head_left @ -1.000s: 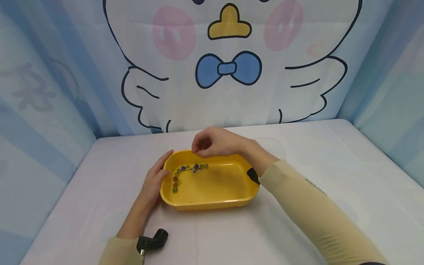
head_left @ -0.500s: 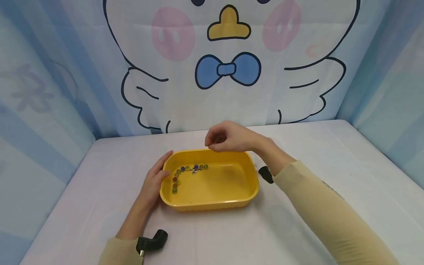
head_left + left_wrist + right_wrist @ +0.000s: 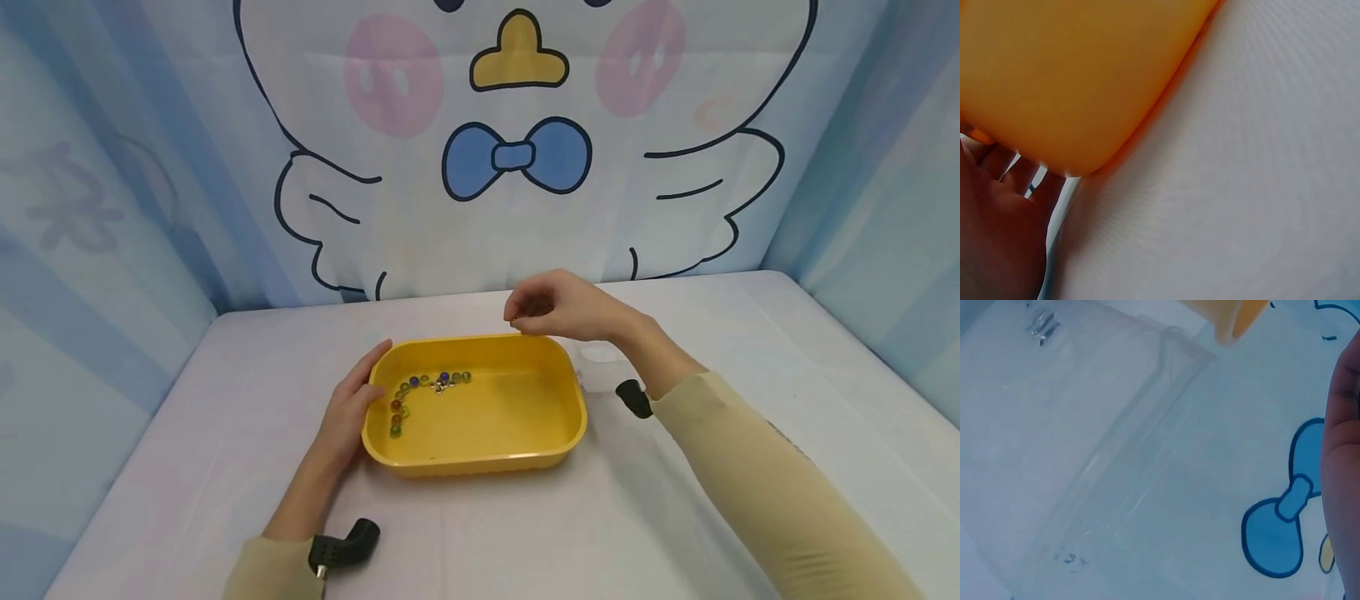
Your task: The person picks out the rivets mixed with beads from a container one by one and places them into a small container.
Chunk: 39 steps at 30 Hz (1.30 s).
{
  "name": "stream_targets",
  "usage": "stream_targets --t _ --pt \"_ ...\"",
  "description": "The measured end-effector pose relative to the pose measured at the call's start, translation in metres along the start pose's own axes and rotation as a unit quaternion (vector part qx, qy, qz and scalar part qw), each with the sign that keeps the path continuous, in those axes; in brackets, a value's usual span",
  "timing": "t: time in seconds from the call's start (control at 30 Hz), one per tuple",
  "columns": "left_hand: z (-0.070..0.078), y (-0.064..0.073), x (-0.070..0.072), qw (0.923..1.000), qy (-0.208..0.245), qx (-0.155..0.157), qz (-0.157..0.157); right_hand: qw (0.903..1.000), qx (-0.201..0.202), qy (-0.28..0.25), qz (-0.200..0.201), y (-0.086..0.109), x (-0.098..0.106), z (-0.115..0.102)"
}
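A yellow plastic tray [image 3: 517, 425] sits mid-table in the head view. My left hand [image 3: 347, 414] grips its left end, thumb over the rim and fingers along the outside; the left wrist view shows that hand [image 3: 1007, 206] against the tray wall [image 3: 1079, 100]. Inside, several green, blue and reddish glass marbles [image 3: 396, 419] form a curved row at the left, with a small silvery cluster [image 3: 440, 386] beside them. Just above the far rim, my right hand [image 3: 562, 306] pinches a tiny greenish marble [image 3: 512, 323], mostly covered by the fingertips.
A clear plastic box [image 3: 600, 367] stands right of the tray, partly behind my right forearm; its see-through wall [image 3: 1110, 450] fills much of the right wrist view. A printed cloth [image 3: 517, 233] hangs along the table's back edge.
My right hand has moved right along the far rim, away from above the marbles, still pinching. The clear box has come into view behind the forearm. Left hand and tray stay put.
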<state>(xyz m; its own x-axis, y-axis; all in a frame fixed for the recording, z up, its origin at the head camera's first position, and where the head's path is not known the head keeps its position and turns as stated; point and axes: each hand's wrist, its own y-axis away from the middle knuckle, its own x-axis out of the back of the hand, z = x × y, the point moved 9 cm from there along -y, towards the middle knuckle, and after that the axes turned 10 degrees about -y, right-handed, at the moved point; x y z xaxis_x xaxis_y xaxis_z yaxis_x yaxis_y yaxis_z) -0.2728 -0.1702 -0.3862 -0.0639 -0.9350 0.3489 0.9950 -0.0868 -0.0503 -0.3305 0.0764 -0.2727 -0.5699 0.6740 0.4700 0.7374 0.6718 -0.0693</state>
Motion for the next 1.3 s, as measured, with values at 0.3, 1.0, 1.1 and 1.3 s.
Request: stream_targets --t 0.3,1.0,1.1,1.3 --pt "0.000 -0.001 0.000 1.0000 0.002 -0.002 -0.001 0.9996 -0.007 -0.001 0.029 0.013 0.020 0.012" --pt "-0.001 -0.001 0.000 1.0000 0.003 0.004 -0.001 0.9940 -0.054 0.039 0.086 0.048 0.047 0.050" --pt "-0.001 -0.001 0.000 1.0000 0.005 0.006 0.000 0.9937 -0.060 0.038 0.087 0.053 0.048 0.052" --pt "-0.003 -0.001 0.000 0.9999 0.005 0.010 0.000 0.9924 -0.066 0.042 0.095 0.060 0.051 0.059"
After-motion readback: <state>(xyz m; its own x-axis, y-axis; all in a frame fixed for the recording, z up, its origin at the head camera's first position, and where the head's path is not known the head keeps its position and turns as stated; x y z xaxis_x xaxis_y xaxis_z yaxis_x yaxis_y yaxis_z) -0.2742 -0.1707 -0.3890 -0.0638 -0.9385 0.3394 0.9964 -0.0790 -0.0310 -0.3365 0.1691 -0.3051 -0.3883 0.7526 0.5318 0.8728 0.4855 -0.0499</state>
